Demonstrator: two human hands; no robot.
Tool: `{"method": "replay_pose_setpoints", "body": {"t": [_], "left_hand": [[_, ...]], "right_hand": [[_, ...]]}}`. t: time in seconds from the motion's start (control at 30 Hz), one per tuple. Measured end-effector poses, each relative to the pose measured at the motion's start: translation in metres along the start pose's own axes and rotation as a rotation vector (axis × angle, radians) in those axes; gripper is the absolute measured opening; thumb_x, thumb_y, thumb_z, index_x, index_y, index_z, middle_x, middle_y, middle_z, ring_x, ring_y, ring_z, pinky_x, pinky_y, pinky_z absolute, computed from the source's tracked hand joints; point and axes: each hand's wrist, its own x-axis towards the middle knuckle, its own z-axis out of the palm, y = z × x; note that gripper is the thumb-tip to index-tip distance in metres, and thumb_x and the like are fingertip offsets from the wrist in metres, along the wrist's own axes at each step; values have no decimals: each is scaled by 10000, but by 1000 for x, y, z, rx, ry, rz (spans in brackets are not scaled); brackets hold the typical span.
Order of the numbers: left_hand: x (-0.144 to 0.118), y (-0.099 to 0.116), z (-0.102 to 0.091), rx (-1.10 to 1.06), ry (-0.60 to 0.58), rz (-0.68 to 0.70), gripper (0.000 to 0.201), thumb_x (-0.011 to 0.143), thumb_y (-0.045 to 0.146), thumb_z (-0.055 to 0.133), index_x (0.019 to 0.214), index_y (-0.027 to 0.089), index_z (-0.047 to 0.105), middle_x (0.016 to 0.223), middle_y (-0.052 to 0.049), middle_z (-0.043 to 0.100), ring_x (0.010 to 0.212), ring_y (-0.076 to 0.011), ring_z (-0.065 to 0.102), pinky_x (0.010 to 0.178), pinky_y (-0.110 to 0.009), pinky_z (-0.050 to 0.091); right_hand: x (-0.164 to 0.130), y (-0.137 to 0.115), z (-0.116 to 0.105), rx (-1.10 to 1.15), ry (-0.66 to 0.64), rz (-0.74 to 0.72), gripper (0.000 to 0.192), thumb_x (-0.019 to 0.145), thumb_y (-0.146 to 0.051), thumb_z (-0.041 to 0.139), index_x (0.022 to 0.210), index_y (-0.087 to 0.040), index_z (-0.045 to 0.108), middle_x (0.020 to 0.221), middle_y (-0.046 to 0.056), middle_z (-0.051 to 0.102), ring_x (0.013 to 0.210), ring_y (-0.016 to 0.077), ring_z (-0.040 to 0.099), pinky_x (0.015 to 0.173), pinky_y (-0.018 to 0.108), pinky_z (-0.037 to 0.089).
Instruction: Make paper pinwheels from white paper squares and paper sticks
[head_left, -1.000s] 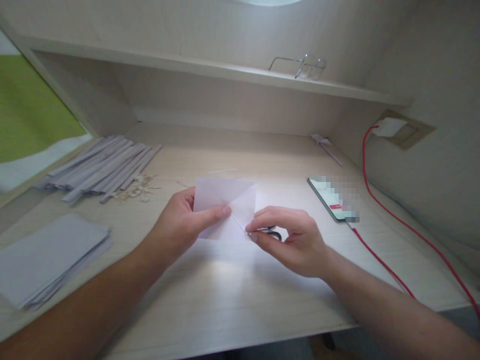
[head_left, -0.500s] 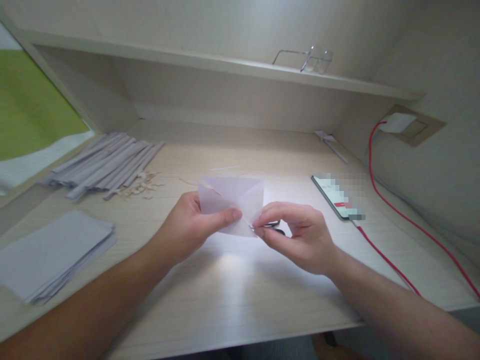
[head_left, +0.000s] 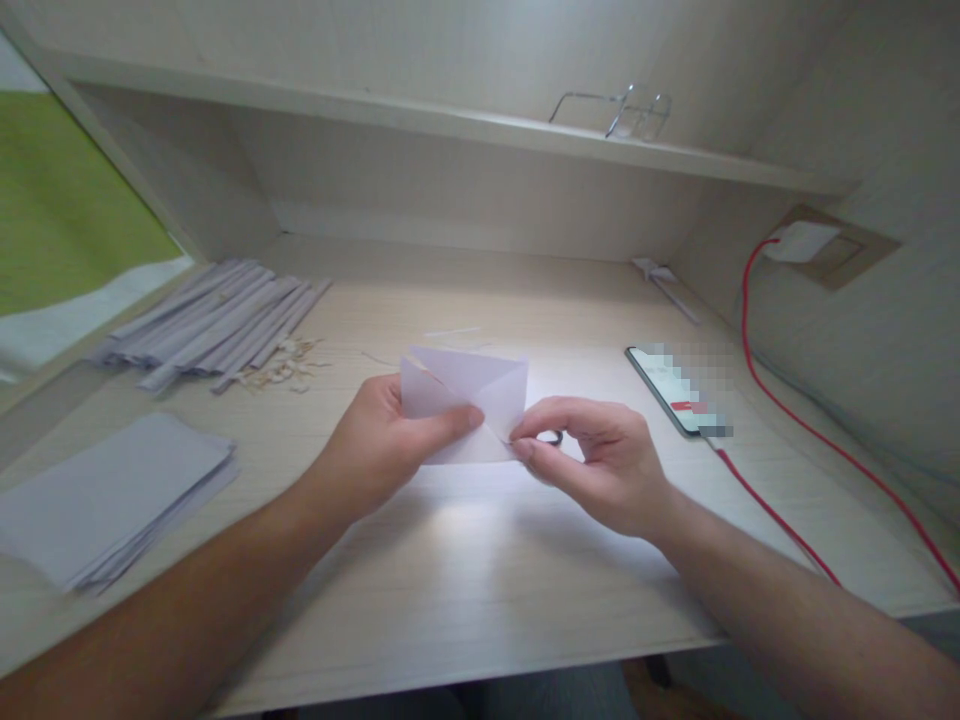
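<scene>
1. Nearest you, the pale desk (head_left: pixel 450 620) runs beneath your forearms.
2. Your left hand (head_left: pixel 390 435) grips the left side of a creased white paper (head_left: pixel 499 385), thumb pressed on its face; the other fingers are mostly behind it, so how they lie cannot be told.
3. Your right hand (head_left: pixel 600 460) pinches the paper's lower right corner between thumb and forefinger.
4. The paper is between your two hands, tilted up in front of you, with diagonal creases crossing it.
5. Behind your right fingers, a dark ring (head_left: pixel 556 438) peeks out, mostly hidden.
6. To your left lies an uneven stack of white sheets (head_left: pixel 127 490).
7. To your right, a phone (head_left: pixel 660 385) lies face up, a red cable (head_left: pixel 780 525) at its near end.
8. Farther left are piled paper strips (head_left: pixel 225 320), with tangled pale shreds (head_left: pixel 292 365) beside them.
9. Beyond your paper lies a thin white strip (head_left: pixel 452 332).
10. Farthest, a wire stand (head_left: pixel 589 97) sits on the shelf (head_left: pixel 390 115).
</scene>
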Motion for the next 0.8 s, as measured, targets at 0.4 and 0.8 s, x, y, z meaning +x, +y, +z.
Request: {"method": "replay_pose_setpoints", "body": {"t": [0.4, 0.8], "left_hand": [[0, -4, -2, 12, 32, 6, 223, 705, 364, 813, 836, 184, 799, 812, -47, 777, 718, -248, 678, 631, -297, 515], [-1, -4, 0, -26, 34, -13, 261, 689, 360, 833, 873, 178, 808, 844, -49, 791, 766, -268, 704, 683, -316, 544]], "right_hand": [[-3, 8, 1, -6, 91, 3, 94, 852, -138, 757, 902, -217, 757, 893, 46, 773, 820, 198, 707, 714, 336, 557], [-4, 13, 2, 35, 123, 32, 110, 829, -121, 773, 880, -213, 742, 890, 46, 769, 858, 202, 718, 765, 343, 574]]}}
